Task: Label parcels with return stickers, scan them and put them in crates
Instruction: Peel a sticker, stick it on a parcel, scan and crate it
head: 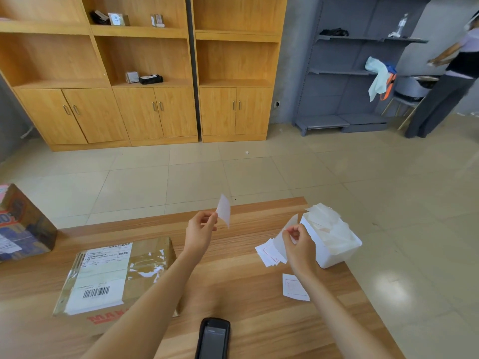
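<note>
From the head view, the left hand (201,229) is pinching a small, thin white sticker (224,210) between thumb and fingertips, holding it up above the far edge of the wooden table (233,288). The right hand (298,242) is pinching a curling white backing sheet (286,230) just left of the white rectangular box (334,251), which is brimming with crumpled paper slips. A fanned pile of red-printed stickers (268,253) is lying against that box's left side, and one loose sticker (294,287) is lying nearer the person. Well left of the box, a flat cardboard parcel (116,275) with glossy tape and barcoded labels is resting on the table. A black handheld scanner (213,338) is lying at the near edge. Another printed carton (22,226) is sitting at the table's far left. Beyond the table, pale floor tiles are stretching to wooden cabinets (145,73) and grey metal shelving (344,73), where another person (451,79) is standing.
</note>
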Available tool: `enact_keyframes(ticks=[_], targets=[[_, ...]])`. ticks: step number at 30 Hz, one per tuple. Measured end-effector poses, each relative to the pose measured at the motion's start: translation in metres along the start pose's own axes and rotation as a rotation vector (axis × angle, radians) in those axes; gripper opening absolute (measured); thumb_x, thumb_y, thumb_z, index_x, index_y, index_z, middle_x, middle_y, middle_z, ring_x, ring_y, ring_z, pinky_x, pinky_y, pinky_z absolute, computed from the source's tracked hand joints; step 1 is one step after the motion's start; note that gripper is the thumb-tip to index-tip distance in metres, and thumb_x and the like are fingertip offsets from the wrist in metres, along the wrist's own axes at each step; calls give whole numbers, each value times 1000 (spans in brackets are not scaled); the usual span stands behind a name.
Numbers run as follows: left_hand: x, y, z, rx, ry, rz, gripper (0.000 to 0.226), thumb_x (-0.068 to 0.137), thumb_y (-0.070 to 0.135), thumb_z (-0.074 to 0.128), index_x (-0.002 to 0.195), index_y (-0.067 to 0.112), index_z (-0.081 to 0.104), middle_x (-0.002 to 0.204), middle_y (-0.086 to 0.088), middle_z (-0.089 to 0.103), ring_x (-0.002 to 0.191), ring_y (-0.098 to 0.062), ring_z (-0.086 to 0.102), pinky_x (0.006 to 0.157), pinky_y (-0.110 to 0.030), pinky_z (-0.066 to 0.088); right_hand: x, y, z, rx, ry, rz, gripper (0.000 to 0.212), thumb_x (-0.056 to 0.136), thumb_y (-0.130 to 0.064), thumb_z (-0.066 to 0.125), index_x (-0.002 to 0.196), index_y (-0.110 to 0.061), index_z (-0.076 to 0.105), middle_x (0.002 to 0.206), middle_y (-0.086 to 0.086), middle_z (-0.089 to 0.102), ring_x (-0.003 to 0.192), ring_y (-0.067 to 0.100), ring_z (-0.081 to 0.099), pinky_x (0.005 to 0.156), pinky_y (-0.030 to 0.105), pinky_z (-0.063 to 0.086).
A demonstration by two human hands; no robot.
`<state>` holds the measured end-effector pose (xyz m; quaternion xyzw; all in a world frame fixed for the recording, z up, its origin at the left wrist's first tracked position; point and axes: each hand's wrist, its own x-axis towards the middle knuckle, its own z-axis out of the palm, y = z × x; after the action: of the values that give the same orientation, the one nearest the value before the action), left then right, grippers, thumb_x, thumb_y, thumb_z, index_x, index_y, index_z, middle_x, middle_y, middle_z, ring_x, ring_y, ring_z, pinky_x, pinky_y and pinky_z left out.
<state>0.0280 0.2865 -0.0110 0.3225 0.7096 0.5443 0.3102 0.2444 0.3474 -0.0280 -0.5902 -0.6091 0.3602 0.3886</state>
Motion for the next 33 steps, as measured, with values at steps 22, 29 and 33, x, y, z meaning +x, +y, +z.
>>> enact_keyframes(ticks=[22,29,33], targets=[[0,31,212,190,-319,133,14,97,21,52,95,13,63,85,6,63,79,-19,62,72,-34,48,108,64,-141,-173,220,40,6,90,-11,56,89,-17,57,91,-4,62,93,16,59,77,32,47],[12,12,219,215,-278,59,12,96,20,52,91,15,62,85,10,63,82,-20,63,70,-34,46,138,94,-110,-393,95,-26,5,88,-13,57,90,-10,60,92,-1,63,88,21,56,70,33,44],[27,1,214,236,-270,22,12,96,20,52,89,19,61,86,9,64,80,-17,61,70,-31,46,144,119,-80,-467,-49,-6,8,90,-14,56,92,-8,61,97,1,65,93,24,59,73,39,50]])
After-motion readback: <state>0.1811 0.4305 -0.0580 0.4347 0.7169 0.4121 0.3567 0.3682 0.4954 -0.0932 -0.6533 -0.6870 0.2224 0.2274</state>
